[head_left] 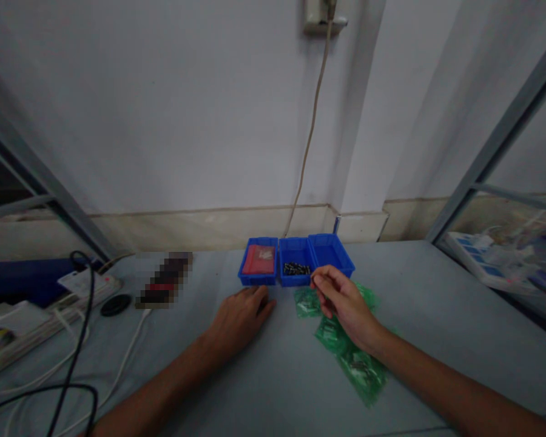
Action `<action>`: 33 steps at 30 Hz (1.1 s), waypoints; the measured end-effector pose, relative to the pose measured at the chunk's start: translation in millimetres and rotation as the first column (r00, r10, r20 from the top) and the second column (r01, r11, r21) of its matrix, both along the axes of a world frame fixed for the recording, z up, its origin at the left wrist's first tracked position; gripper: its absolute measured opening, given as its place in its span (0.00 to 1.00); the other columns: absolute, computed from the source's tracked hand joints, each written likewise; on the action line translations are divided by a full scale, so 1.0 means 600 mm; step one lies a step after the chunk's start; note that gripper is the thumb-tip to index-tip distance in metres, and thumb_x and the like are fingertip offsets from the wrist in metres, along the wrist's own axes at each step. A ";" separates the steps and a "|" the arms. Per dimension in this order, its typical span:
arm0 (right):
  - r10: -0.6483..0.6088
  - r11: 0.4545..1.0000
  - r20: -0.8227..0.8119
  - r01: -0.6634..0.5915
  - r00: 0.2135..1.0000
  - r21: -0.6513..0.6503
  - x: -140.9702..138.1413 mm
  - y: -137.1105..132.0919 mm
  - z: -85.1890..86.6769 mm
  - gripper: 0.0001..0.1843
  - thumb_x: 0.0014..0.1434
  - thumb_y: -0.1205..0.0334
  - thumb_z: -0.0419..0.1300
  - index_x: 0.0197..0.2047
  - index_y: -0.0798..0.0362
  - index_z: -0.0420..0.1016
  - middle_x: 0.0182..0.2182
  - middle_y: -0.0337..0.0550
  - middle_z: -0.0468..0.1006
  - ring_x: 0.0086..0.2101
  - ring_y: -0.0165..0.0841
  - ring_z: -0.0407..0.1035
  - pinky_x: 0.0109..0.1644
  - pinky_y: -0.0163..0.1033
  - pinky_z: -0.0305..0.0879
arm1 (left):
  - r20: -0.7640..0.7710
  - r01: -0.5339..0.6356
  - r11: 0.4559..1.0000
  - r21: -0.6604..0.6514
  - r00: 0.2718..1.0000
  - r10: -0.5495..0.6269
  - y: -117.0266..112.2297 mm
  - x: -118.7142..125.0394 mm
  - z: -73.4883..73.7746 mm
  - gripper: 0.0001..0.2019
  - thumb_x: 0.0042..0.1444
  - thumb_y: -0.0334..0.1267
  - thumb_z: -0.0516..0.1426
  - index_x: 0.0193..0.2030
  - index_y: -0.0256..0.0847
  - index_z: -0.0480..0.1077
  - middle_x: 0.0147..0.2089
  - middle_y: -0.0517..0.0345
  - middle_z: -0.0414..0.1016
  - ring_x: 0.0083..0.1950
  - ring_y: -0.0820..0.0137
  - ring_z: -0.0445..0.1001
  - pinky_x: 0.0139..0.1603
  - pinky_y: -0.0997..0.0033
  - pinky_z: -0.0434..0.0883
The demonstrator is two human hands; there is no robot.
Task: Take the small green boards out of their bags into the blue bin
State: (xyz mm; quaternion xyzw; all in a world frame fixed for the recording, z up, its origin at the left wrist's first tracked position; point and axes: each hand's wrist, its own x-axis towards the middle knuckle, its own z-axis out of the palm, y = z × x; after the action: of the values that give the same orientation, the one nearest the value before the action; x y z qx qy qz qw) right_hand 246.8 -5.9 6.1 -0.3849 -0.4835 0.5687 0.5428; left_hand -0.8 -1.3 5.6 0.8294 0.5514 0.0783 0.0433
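Observation:
My left hand (243,317) rests palm down on the grey table, fingers loosely spread, just in front of a blue bin (258,281) that holds red plastic packets. Raised above several green plastic bags (364,376), my right hand (341,300) has its thumb and index finger pinched together; whatever sits in the pinch is too small to make out. Close to those fingertips stands the middle blue bin (295,281), with small black-and-silver pieces (295,269) in it. A third blue bin (330,252) with a bare floor adjoins it on the right.
On the left lie a pixelated phone-like object (166,282) with a white cable (130,352), a round black disc (116,305) and a power strip (50,328). A white tray (486,261) stands at right. A cord (313,121) hangs down the wall.

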 end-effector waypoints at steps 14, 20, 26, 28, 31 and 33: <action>-0.074 0.977 0.298 0.010 0.952 0.211 0.006 0.002 -0.003 0.11 0.61 0.53 0.72 0.40 0.49 0.78 0.24 0.32 0.70 0.20 0.27 0.59 0.24 0.35 0.54 | 0.000 -0.004 1.000 -0.012 1.000 0.004 -0.003 0.003 0.008 0.10 0.73 0.43 0.53 0.45 0.42 0.72 0.46 0.51 0.81 0.45 0.60 0.80 0.44 0.64 0.71; 0.000 0.991 0.259 -0.035 0.966 0.132 0.003 -0.002 -0.001 0.15 0.61 0.48 0.71 0.41 0.49 0.78 0.22 0.30 0.68 0.18 0.26 0.57 0.21 0.34 0.51 | 0.002 0.000 1.000 -0.013 1.000 0.000 -0.002 0.003 0.008 0.10 0.73 0.44 0.52 0.45 0.42 0.71 0.45 0.51 0.81 0.44 0.61 0.80 0.44 0.66 0.71; 0.010 0.996 0.221 -0.029 0.975 0.085 0.003 -0.002 0.003 0.15 0.62 0.47 0.69 0.42 0.49 0.78 0.21 0.29 0.64 0.18 0.25 0.57 0.20 0.33 0.51 | -0.003 0.003 1.000 -0.016 1.000 -0.003 -0.003 0.003 0.008 0.11 0.74 0.44 0.52 0.44 0.42 0.71 0.45 0.51 0.81 0.44 0.60 0.80 0.44 0.65 0.71; 0.013 0.997 0.212 -0.030 0.977 0.075 0.003 0.000 0.002 0.16 0.62 0.46 0.69 0.42 0.49 0.79 0.22 0.30 0.65 0.18 0.25 0.57 0.20 0.33 0.51 | -0.005 0.005 1.000 -0.009 1.000 -0.005 -0.003 0.003 0.006 0.11 0.74 0.44 0.52 0.45 0.42 0.71 0.45 0.50 0.81 0.44 0.60 0.80 0.45 0.64 0.71; 0.017 0.998 0.189 -0.029 0.982 0.063 0.003 0.001 0.000 0.19 0.61 0.42 0.69 0.42 0.49 0.79 0.25 0.32 0.70 0.18 0.24 0.58 0.20 0.32 0.52 | -0.008 -0.001 1.000 -0.003 1.000 0.001 -0.003 0.002 0.004 0.11 0.74 0.44 0.52 0.45 0.42 0.71 0.46 0.50 0.81 0.45 0.61 0.80 0.45 0.65 0.72; 0.020 0.998 0.171 -0.030 0.985 0.056 0.003 0.001 -0.001 0.21 0.62 0.40 0.69 0.42 0.50 0.79 0.28 0.34 0.74 0.19 0.24 0.58 0.19 0.32 0.53 | -0.012 -0.007 1.000 -0.007 1.000 0.007 -0.003 0.002 0.004 0.11 0.74 0.44 0.52 0.45 0.42 0.71 0.46 0.50 0.81 0.45 0.61 0.80 0.44 0.65 0.72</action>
State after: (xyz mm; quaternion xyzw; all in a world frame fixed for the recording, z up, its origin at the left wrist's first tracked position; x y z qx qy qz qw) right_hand 248.4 -5.3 5.7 -0.4101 -0.5492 0.5260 0.5035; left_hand 0.6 -2.8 8.3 0.8279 0.5547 0.0715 0.0425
